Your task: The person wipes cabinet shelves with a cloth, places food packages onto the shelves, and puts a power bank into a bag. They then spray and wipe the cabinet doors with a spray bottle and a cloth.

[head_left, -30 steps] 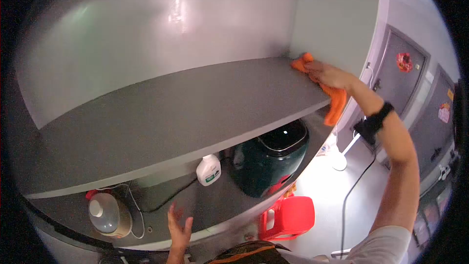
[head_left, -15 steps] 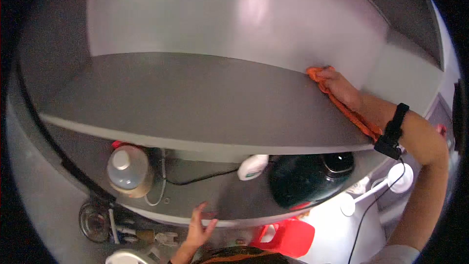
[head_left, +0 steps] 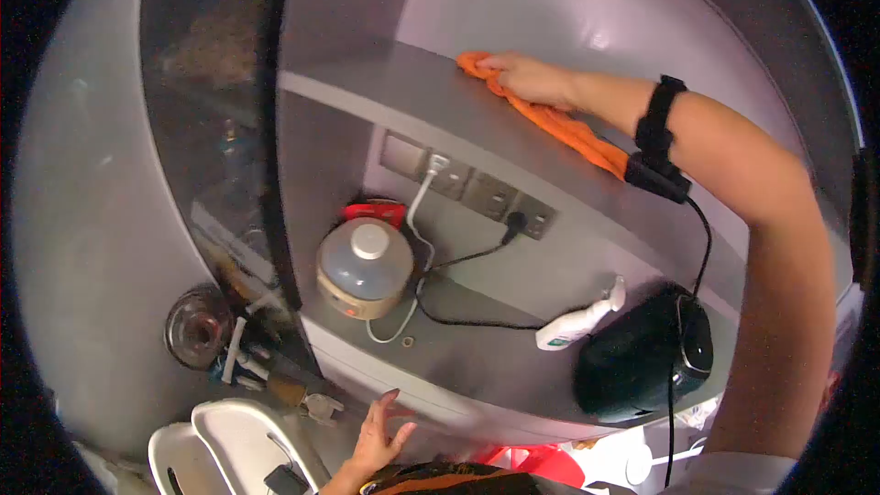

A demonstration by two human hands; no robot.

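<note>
My right hand (head_left: 532, 80) is closed around an orange cloth (head_left: 573, 136), pressing it on the grey upper shelf (head_left: 422, 82) close to the back wall. Part of the cloth trails along my forearm toward a black strap (head_left: 662, 119) with a box and a cable. Low in the view, my left hand (head_left: 378, 435) holds nothing, its fingers apart, near the front edge of the lower shelf (head_left: 458, 383).
On the lower shelf stand a small cooker with a clear lid (head_left: 365, 266), a white spray bottle (head_left: 579, 319) and a black appliance (head_left: 642, 357). Wall sockets (head_left: 490, 194) with plugged cords sit behind. White chairs (head_left: 247, 440) and a glass bowl (head_left: 199, 325) are at lower left.
My right hand has slid the cloth leftward along the upper shelf. The view has turned and tilted, bringing the sockets into sight. My left hand stays low and open.
</note>
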